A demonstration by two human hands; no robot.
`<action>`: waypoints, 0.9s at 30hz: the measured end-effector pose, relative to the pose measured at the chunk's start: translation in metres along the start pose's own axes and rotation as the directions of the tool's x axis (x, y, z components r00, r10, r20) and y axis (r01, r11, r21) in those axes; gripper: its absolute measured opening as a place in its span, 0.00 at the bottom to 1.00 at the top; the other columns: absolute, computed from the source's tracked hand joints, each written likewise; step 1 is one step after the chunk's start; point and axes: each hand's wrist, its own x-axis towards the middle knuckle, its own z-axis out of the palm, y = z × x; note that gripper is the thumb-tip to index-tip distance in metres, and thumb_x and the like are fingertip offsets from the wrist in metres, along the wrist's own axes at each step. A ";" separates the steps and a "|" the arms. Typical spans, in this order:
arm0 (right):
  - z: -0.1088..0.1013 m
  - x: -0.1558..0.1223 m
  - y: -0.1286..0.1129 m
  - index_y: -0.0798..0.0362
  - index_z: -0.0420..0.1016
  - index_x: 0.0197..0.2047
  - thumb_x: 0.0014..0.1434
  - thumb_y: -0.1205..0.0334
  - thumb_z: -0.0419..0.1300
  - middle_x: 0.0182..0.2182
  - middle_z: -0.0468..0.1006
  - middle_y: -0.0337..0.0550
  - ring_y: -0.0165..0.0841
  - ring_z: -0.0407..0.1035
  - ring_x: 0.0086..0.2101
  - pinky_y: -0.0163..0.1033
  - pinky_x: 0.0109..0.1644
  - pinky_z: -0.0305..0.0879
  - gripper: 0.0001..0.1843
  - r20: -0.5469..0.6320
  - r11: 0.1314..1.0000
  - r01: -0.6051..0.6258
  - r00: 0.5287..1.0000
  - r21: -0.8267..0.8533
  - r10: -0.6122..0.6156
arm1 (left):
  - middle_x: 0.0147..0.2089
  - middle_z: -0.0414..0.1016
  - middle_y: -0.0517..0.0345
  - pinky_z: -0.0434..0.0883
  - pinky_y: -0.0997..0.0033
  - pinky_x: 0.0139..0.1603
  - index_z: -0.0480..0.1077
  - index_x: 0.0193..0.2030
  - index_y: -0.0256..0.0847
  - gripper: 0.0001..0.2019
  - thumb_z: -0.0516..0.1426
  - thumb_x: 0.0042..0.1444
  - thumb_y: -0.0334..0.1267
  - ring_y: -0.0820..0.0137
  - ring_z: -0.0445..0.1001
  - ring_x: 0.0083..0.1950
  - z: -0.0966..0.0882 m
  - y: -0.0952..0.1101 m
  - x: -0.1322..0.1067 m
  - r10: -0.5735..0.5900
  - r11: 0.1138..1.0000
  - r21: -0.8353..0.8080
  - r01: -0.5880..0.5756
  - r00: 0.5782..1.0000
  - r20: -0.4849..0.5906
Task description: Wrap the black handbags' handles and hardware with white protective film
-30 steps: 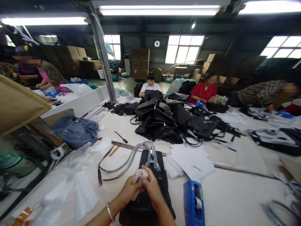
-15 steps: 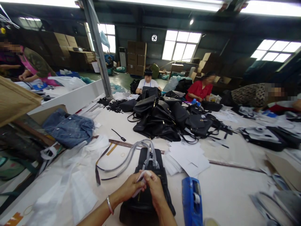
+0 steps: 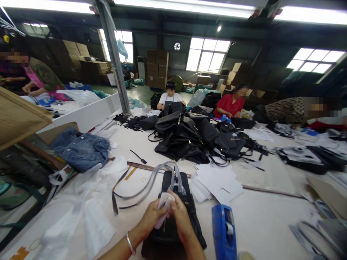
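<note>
A black backpack (image 3: 165,236) lies flat in front of me, its top pointing away. Over it my left hand (image 3: 150,218) pinches a small folded piece of white wrapping (image 3: 161,219), thumb on top. My right hand (image 3: 179,216) has its fingers closed on the upper end of the same piece; what is inside the fold, if anything, is hidden. Straps covered in greyish plastic (image 3: 155,177) loop from the bag's top out to the left. Beneath the hands a gold zip shows on the bag's front.
A blue tape dispenser (image 3: 221,231) stands right of the bag. White paper sheets (image 3: 214,180) lie beyond it. Black bags (image 3: 187,141) are piled mid-table. At left are a denim garment (image 3: 81,148) and white wrapping sheets (image 3: 94,213). Several people work around the tables.
The white piece is turned more upright and shows more of its face. My right hand's fingers have moved up to its upper end. The view has shifted slightly.
</note>
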 end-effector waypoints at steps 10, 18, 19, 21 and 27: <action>0.003 0.001 0.008 0.53 0.77 0.42 0.58 0.45 0.56 0.26 0.77 0.41 0.33 0.67 0.25 0.33 0.27 0.62 0.21 -0.247 0.962 0.029 0.964 -0.271 -0.098 | 0.35 0.77 0.53 0.70 0.65 0.40 0.72 0.45 0.35 0.22 0.62 0.48 0.48 0.64 0.73 0.36 0.008 -0.007 0.003 0.036 0.999 0.040 -0.035 0.999 -0.021; 0.005 0.000 0.001 0.51 0.77 0.41 0.57 0.49 0.58 0.32 0.79 0.44 0.37 0.72 0.32 0.36 0.35 0.66 0.16 -0.206 0.931 0.086 0.964 -0.354 -0.167 | 0.34 0.77 0.52 0.69 0.69 0.37 0.72 0.45 0.33 0.25 0.60 0.51 0.54 0.65 0.73 0.34 0.014 0.000 -0.001 0.069 0.997 0.028 -0.066 0.993 -0.096; 0.003 0.000 0.002 0.52 0.75 0.44 0.56 0.49 0.59 0.34 0.79 0.45 0.37 0.72 0.32 0.36 0.34 0.66 0.18 -0.168 0.966 0.072 0.979 -0.248 -0.116 | 0.32 0.76 0.53 0.68 0.71 0.33 0.73 0.43 0.33 0.24 0.60 0.51 0.54 0.67 0.71 0.31 0.012 -0.002 0.000 0.053 0.998 0.032 -0.050 0.994 -0.094; 0.000 -0.001 0.006 0.53 0.72 0.50 0.56 0.48 0.60 0.37 0.78 0.46 0.37 0.71 0.34 0.36 0.35 0.67 0.24 -0.110 0.997 0.049 0.992 -0.052 -0.055 | 0.30 0.75 0.55 0.65 0.73 0.30 0.73 0.42 0.33 0.22 0.60 0.51 0.53 0.70 0.70 0.28 0.008 -0.004 0.002 0.048 0.998 0.043 -0.044 0.995 -0.090; -0.006 -0.003 0.023 0.55 0.73 0.30 0.56 0.48 0.60 0.21 0.68 0.35 0.29 0.62 0.25 0.31 0.30 0.60 0.17 -0.236 0.998 0.040 0.970 -0.044 -0.049 | 0.31 0.76 0.55 0.67 0.72 0.31 0.72 0.41 0.34 0.19 0.59 0.52 0.50 0.70 0.71 0.29 0.011 -0.007 0.006 0.045 0.996 0.075 -0.041 0.997 -0.055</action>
